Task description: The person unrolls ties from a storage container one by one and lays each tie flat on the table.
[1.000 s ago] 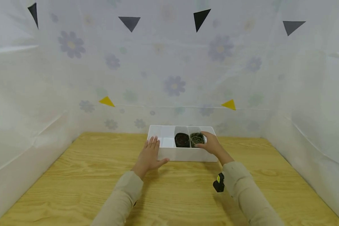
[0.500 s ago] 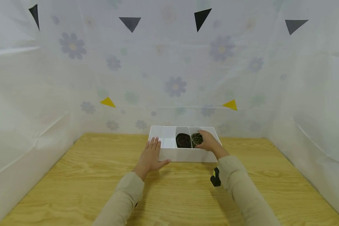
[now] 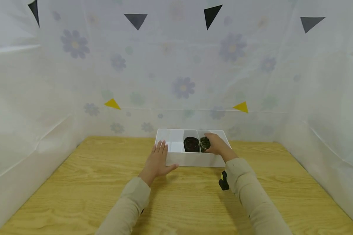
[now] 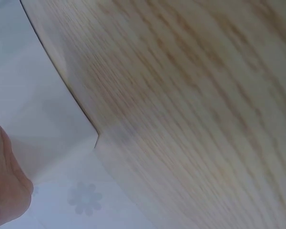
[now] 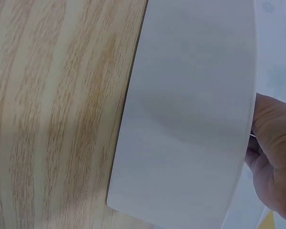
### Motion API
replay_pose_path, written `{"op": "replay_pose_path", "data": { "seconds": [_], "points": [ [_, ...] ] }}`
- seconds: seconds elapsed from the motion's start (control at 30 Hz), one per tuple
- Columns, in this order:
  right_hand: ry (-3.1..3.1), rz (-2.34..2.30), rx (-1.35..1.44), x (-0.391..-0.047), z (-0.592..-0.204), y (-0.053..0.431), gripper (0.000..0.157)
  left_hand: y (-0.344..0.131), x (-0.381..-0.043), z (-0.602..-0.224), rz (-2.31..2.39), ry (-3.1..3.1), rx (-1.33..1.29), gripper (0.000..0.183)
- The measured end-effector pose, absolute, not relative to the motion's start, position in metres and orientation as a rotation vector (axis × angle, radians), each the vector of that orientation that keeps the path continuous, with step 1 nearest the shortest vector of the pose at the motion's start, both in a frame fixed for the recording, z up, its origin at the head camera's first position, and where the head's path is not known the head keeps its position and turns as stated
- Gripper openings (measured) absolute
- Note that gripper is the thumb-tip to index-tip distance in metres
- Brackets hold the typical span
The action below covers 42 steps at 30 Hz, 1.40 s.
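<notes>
A white divided box (image 3: 194,159) stands at the back of the wooden table. My left hand (image 3: 157,161) rests on its front left corner, fingers straight and thumb out to the side; part of that hand (image 4: 7,176) shows against the box wall in the left wrist view. Inside the box, my right hand (image 3: 218,146) holds a dark roll with a pale speckled pattern (image 3: 205,143) between thumb and fingers. Left of it, in the neighbouring compartment, sits a dark, glossy-looking coiled roll (image 3: 191,144). What either roll is made of cannot be told.
A pale divider separates the two rolls. A small black device (image 3: 223,181) hangs below the right sleeve (image 3: 248,182). Behind the box rises a white sheet (image 3: 176,65) with flowers and coloured triangles; similar sheets flank the table (image 3: 188,202).
My right hand has shifted slightly left over the speckled roll and covers more of it. The left hand keeps its place on the box.
</notes>
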State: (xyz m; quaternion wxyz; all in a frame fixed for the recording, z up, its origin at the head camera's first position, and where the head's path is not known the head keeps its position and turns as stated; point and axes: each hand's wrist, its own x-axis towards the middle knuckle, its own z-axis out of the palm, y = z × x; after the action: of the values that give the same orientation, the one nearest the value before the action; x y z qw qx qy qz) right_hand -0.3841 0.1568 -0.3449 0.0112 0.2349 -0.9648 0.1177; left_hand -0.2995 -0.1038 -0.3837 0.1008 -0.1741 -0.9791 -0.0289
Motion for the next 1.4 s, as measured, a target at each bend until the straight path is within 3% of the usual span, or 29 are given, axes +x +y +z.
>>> {"op": "replay_pose_path", "data": {
  "seconds": [0.33, 0.6, 1.07, 1.4],
  "points": [
    [-2.95, 0.284, 0.83, -0.388, -0.349, 0.158, 0.075, -0.101, -0.295, -0.384, -0.096, -2.902, -0.511, 0.095],
    [-3.01, 0.067, 0.748, -0.389, -0.349, 0.156, 0.079, -0.101, -0.292, -0.383, -0.094, -2.895, -0.514, 0.095],
    [-3.063, 0.072, 0.682, -0.385, -0.345, 0.155, 0.064, -0.098, -0.291, -0.384, -0.055, -2.883, -0.52, 0.094],
    [-3.098, 0.025, 0.625, -0.389, -0.351, 0.159, 0.071, -0.096, -0.288, -0.384, -0.03, -2.872, -0.519, 0.093]
  ]
}}
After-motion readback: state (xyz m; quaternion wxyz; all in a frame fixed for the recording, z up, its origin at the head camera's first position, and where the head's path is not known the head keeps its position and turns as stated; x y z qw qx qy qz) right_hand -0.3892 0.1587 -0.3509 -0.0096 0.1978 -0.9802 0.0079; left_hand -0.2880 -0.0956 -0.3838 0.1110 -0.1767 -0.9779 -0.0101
